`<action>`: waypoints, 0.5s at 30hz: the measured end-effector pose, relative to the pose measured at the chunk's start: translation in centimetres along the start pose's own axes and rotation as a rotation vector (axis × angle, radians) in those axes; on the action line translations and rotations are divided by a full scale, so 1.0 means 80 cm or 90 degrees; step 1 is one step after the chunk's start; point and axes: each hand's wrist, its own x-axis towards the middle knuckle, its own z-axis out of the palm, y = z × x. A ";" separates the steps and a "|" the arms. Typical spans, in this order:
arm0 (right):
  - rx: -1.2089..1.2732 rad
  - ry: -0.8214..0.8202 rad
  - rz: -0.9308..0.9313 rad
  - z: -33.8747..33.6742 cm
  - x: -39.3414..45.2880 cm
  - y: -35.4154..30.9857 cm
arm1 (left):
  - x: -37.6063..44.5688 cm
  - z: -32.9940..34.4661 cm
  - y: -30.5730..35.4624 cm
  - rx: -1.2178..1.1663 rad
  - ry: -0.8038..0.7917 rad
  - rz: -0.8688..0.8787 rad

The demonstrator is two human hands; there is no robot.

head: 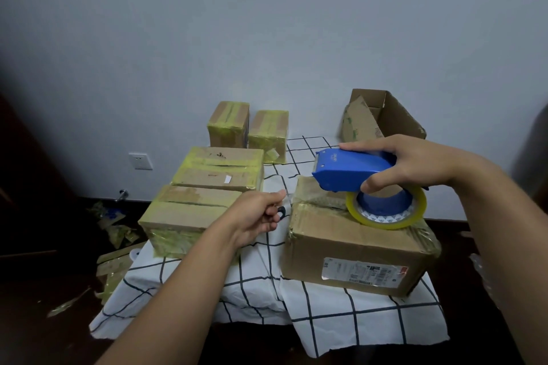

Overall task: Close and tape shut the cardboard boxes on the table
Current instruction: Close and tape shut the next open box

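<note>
My right hand (397,161) grips a blue tape dispenser (350,170) with a roll of yellowish clear tape (388,212), held just above a closed cardboard box (353,249) at the right front of the table. My left hand (258,215) pinches the free end of the clear tape (289,197) beside the box's left edge. The strip runs from the dispenser across the box top. An open cardboard box (382,117) stands at the back right.
Several taped boxes sit on the left: two large ones (189,216) (219,169) and two small ones (228,124) (268,135) by the wall. A checked white cloth (326,305) covers the table. Tape and cardboard scraps (115,234) litter the dark floor at left.
</note>
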 end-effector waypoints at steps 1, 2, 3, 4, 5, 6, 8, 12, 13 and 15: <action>0.005 0.003 0.000 0.000 -0.001 0.000 | 0.000 0.001 -0.003 0.001 -0.006 -0.002; 0.008 0.005 0.002 0.000 -0.002 0.001 | 0.001 0.002 -0.005 0.002 -0.011 -0.003; 0.009 0.006 0.004 0.001 -0.003 0.001 | 0.002 0.004 -0.007 0.003 -0.015 -0.003; 0.009 0.007 0.003 0.001 -0.004 0.001 | 0.003 0.005 -0.009 0.004 -0.018 -0.002; 0.009 0.008 0.003 0.002 -0.004 0.002 | 0.004 0.006 -0.009 0.005 -0.020 0.000; 0.011 0.010 0.004 0.002 -0.005 0.002 | 0.005 0.007 -0.010 0.007 -0.021 0.002; 0.017 0.013 0.006 0.003 -0.007 0.001 | 0.007 0.008 -0.011 0.012 -0.023 0.003; 0.008 0.014 0.007 0.004 -0.009 0.000 | 0.008 0.009 -0.013 0.026 -0.035 -0.016; 0.007 0.014 0.008 0.005 -0.009 -0.001 | 0.008 0.009 -0.014 0.027 -0.039 -0.018; 0.006 0.012 0.008 0.005 -0.008 -0.002 | 0.007 0.010 -0.015 0.034 -0.042 -0.023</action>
